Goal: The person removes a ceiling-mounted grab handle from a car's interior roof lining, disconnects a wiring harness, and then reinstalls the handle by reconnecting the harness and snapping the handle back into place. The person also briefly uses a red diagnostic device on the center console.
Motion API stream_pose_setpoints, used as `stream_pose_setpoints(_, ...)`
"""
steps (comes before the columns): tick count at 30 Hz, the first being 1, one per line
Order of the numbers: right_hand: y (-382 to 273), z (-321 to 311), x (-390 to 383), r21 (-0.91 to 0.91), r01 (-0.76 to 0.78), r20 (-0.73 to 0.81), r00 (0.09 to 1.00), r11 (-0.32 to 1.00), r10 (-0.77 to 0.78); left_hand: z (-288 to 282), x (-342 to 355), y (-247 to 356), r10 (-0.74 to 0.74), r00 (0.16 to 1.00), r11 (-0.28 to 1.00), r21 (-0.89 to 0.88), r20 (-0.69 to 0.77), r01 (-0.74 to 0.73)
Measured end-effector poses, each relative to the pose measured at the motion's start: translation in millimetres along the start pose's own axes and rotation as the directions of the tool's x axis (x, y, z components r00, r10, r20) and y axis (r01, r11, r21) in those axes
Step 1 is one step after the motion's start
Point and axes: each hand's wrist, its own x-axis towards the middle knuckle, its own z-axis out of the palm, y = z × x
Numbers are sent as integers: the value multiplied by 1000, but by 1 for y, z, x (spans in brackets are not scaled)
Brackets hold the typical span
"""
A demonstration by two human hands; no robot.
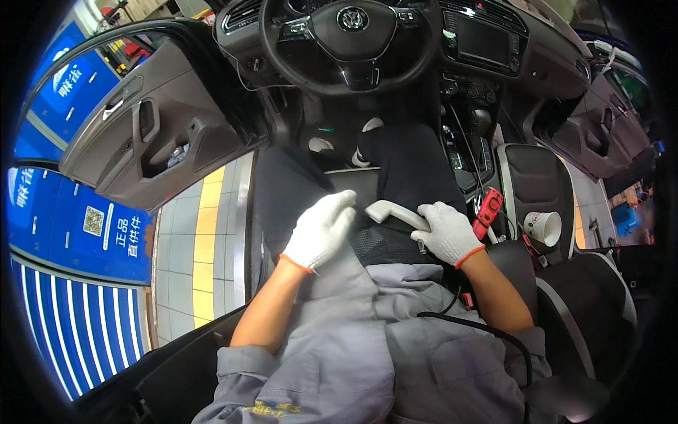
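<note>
Pale grey and curved, a handle (399, 211) sits mid-frame, its right end held in the seated person's gloved right hand (452, 234). Just left of centre, the left hand (321, 232) has its fingers close together; I cannot tell whether it grips anything. Right of centre lies a red handheld device (487, 212).

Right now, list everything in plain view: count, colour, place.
Angled plastic piece: one, pale grey, centre
Boxy handheld device: one, red, right of centre
Padded passenger seat: one, black with pale trim, right
Round-mouthed tub: one, white, on that seat
Round steering wheel: one, black, top centre
Rectangular dashboard screen: one, dark, upper right
Open driver's door: one, dark, left
Flat panels: several, blue, far left
Thick cable: one, black, lower right
Cloth work shirt: one, grey, bottom centre
Left fingers: one hand's, white-gloved, left of centre
Right fingers: one hand's, white-gloved, gripping the piece
</note>
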Motion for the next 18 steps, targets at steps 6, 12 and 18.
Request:
stream_pose_setpoints(6, -13, -6, 16, 156, 60, -165, 986, 986, -33, -15, 5, 5, -110, 990, 993, -62, -88, 105)
stream_pose_setpoints(12, -37, -44, 24, -176, 621, -782, 383, 764, -491, -41, -5, 37, -64, 986, 613, -773, 154, 161)
stream_pose_setpoints(18, -69, -68, 37, -258, 659, -873, 154, 707, -462, -55, -14, 70, 272, 943, 444, -894, 193, 55)
